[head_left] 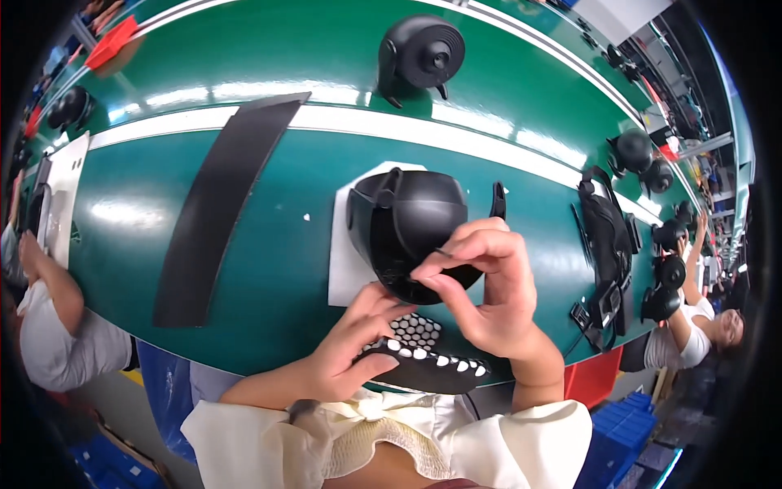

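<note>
A rounded, glossy black housing with a loop-like arm at its upper left stands in front of me on a white sheet. My right hand is closed in a pinch at the near right side of the housing, thumb and forefinger together; what lies between them is too small to make out. Low at the housing's near left is my left hand, its fingertips by the base. Between its thumb and fingers sits a bent black backing sheet with several round white pads, close to my body.
A long dark flat strip lies left on the green table. At right are a black bag-like bundle and a small upright black part. Beyond the white rail, another black housing stands on a green belt. Co-workers sit on both sides.
</note>
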Tool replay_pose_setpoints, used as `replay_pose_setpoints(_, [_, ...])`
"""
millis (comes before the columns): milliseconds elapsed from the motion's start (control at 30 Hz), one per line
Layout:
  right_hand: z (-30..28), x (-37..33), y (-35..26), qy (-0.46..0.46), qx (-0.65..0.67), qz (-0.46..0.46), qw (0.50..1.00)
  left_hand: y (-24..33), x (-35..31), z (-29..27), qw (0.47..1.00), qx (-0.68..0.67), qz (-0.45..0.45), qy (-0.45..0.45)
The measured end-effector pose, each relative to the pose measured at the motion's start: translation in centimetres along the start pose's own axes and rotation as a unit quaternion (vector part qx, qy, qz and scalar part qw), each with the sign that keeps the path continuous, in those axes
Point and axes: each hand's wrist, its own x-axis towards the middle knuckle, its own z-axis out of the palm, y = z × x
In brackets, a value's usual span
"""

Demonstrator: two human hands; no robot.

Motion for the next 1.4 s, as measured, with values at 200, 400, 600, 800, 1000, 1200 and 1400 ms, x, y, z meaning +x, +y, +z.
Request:
replay_pose_setpoints(200, [1.1, 0.0, -0.2, 0.007, 0.058, 0.047, 0.997, -0.1, 0.0, 0.5, 1.0, 0.023, -0.009, -0.011])
replay_pose_setpoints(400, [1.0, 0.2, -0.3, -0.029, -0.001, 0.057, 0.998, -0.1, -0.1, 0.4, 1.0, 0.004, -0.006, -0.012])
replay_pose_setpoints(600, [1.2, 0.2, 0.1, -0.021, -0.06, 0.025, 0.998, -0.1, 0.2, 0.3, 1.0, -0.01, 0.008, -0.012])
replay_pose_setpoints(800, [2.0, -0.8, 0.0, 0.019, -0.421, -0.282, 0.862, 0.7, -0.2, -0.2, 0.993, 0.109, -0.025, -0.048])
replay_pose_setpoints(1000, [-0.7, -0.6, 0.5, -0.141, -0.269, -0.063, 0.951, -0.5, 0.0, 0.4, 0.998, -0.061, 0.024, 0.014])
replay_pose_setpoints(1200, [0.3, -0.6, 0.5, -0.126, -0.325, -0.133, 0.928, -0.1, -0.1, 0.3, 0.999, -0.032, 0.013, 0.028])
replay_pose_setpoints(1400, [-2.6, 0.0, 0.6, -0.058, -0.046, -0.017, 0.997, -1.0, 0.1, 0.2, 1.0, -0.009, 0.021, 0.002])
